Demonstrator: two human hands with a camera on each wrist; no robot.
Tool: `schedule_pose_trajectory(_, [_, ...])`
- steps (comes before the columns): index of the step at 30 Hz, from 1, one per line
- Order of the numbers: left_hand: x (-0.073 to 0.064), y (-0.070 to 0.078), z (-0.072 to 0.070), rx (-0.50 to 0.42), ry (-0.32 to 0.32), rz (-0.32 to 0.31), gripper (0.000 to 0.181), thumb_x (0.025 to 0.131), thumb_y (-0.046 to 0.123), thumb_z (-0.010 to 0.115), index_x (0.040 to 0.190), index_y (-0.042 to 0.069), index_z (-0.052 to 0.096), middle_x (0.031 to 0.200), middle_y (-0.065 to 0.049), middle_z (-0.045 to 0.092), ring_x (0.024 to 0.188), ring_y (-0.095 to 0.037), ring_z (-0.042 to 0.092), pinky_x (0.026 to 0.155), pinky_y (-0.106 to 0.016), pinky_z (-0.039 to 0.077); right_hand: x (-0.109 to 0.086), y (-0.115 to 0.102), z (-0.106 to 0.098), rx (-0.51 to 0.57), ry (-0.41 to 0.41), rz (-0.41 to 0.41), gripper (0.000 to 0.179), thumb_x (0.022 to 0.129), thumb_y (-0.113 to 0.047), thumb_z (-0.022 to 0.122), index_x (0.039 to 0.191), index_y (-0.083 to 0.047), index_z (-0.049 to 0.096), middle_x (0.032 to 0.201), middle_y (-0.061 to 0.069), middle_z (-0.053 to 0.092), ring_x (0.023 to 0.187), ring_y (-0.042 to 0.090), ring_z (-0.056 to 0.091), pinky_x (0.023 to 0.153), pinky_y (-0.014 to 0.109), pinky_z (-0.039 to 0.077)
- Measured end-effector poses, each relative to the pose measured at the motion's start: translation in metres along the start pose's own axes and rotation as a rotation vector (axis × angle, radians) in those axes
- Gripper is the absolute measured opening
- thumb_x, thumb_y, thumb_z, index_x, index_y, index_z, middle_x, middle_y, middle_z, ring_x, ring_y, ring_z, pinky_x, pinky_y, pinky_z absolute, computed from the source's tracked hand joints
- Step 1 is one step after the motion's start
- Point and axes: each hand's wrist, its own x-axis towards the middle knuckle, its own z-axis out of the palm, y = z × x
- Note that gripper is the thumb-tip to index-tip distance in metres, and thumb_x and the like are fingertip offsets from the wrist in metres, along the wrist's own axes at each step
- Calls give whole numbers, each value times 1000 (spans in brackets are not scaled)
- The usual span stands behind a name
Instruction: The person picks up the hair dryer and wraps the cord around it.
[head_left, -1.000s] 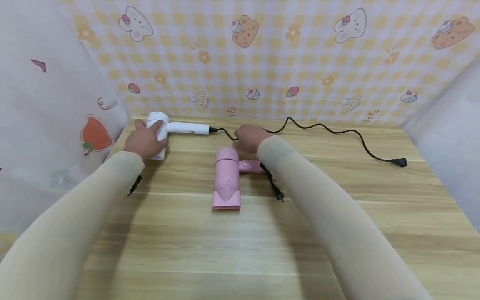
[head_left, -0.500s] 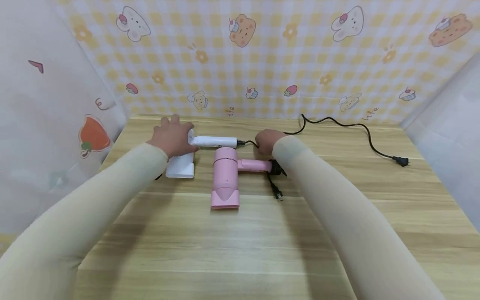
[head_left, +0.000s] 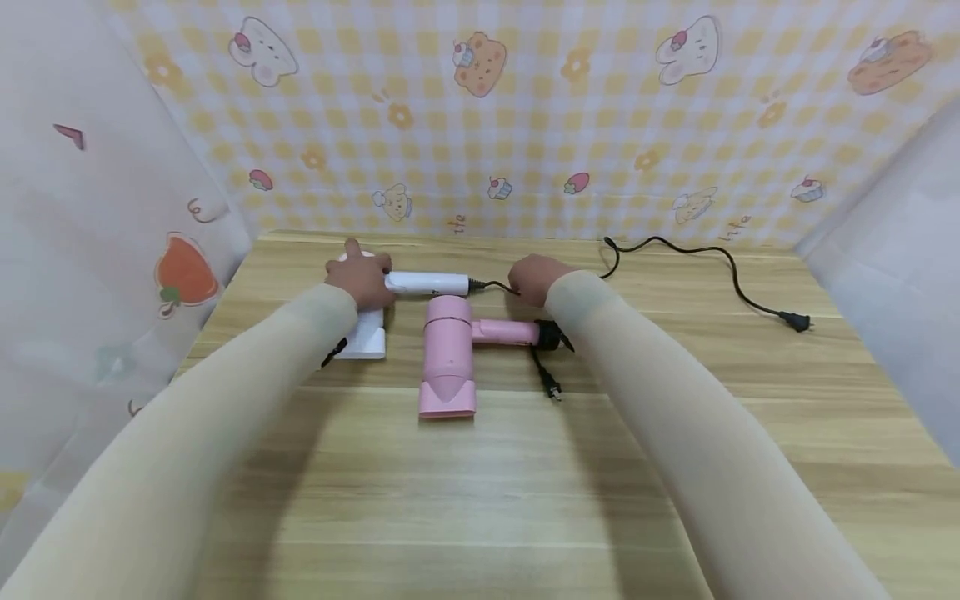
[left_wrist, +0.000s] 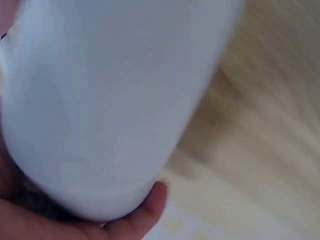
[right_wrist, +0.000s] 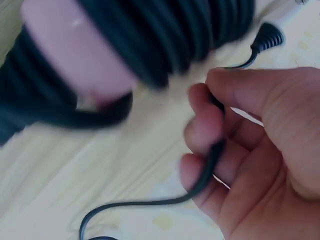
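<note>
A white hair dryer [head_left: 431, 283] lies at the back left of the wooden table, handle to the right. My left hand [head_left: 360, 279] grips its body; in the left wrist view, fingers [left_wrist: 150, 205] curl round the end of the white barrel [left_wrist: 110, 100]. From the handle runs a thin black power cord [right_wrist: 205, 175], which my right hand [head_left: 536, 279] pinches between thumb and fingers close to the handle. Just in front lies a pink hair dryer [head_left: 450, 350]. In the right wrist view, its own dark cord [right_wrist: 175, 35] is wound round its pink handle [right_wrist: 70, 40].
The rest of the white dryer's cord trails right to a black plug [head_left: 795, 321]. Another plug [head_left: 551, 387] lies below the pink handle. Under my left forearm a small black piece [head_left: 333, 352] shows. Behind stands a checked cloth wall [head_left: 480, 125]; pale walls flank the table [head_left: 480, 492].
The white hair dryer has moved right and nearer, up beside the pink one. My right hand has shifted right with the cord. My left hand has lifted its fingers and settled back on the dryer.
</note>
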Motion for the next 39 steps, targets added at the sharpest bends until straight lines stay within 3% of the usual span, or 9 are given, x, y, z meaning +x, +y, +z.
schedule_pose_trajectory(4, [-17,-2,-18,-24,168,57,49,86,19,66,132,10,54,154,-33,-1,109,-64,37,72,-60,50,-21,15,-16,175,160,-14,28,98,-2,50,121,-2,67,123,16,65,115,33,59,98,45,46])
schedule_pose_trajectory(8, [-40,1,-30,-109,380,103,44,88,17,65,131,13,57,160,-23,-16,116,-65,35,76,-65,48,-56,24,-29,354,394,-31,19,101,-11,54,112,-4,68,105,15,68,91,29,63,81,43,50])
schedule_pose_trajectory(10, [-51,6,-30,-167,487,115,43,88,16,66,130,14,58,161,-18,-18,118,-63,34,81,-65,46,-73,26,-29,415,502,-27,17,102,-16,54,109,-7,68,95,12,67,77,27,58,73,41,47])
schedule_pose_trajectory(13, [-64,16,-23,-237,591,120,44,86,14,68,130,15,60,162,-12,-17,118,-58,36,85,-64,44,-94,26,-19,482,653,-4,19,103,-21,54,107,-9,68,87,9,65,63,25,49,64,39,42])
schedule_pose_trajectory(18, [-88,37,-11,-283,650,133,42,82,11,72,124,14,66,164,-11,-3,115,-54,38,87,-61,44,-114,19,13,598,855,75,22,102,-25,54,107,-8,68,83,7,64,57,22,47,57,37,40])
schedule_pose_trajectory(23, [-112,56,-1,-339,710,164,38,80,6,73,117,12,70,163,-11,6,115,-53,38,87,-60,43,-126,3,37,712,970,161,17,101,-24,57,102,-9,65,79,4,60,60,21,48,56,33,40])
schedule_pose_trajectory(29, [-124,73,9,-404,724,162,37,78,7,75,113,14,68,161,-14,10,105,-50,42,82,-57,45,-136,-15,38,704,1022,128,11,98,-17,61,96,-8,66,74,5,60,60,19,47,54,30,38])
schedule_pose_trajectory(33, [-126,87,13,-444,714,164,36,77,12,79,110,17,65,160,-14,10,106,-50,43,80,-57,47,-142,-20,35,704,1002,94,9,94,-7,59,99,-6,67,80,5,66,62,16,51,53,25,40])
schedule_pose_trajectory(39, [-129,101,14,-445,740,185,33,78,13,80,107,16,65,158,-17,16,105,-50,44,80,-57,47,-148,-24,37,599,985,-39,15,88,4,54,96,-3,65,81,5,64,53,15,46,45,27,36])
